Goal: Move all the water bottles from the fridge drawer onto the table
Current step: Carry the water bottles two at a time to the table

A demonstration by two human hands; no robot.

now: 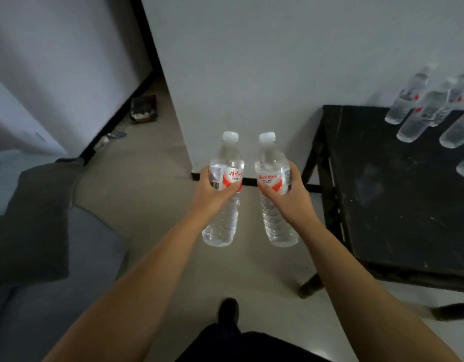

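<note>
Task partly done: several bottles (419, 113) already stand at far-right of table (382, 192); L hand (212, 190) and R hand (291, 190) each wrapped round one bottle, held over floor left of table, unplaced; fridge drawer unseen, remainder unknown.

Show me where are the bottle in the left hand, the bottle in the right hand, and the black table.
left bottle (227, 163): head view, on its clear upper body.
right bottle (270, 163): head view, on its clear upper body.
black table (387, 199): head view, on its bare top.
</note>
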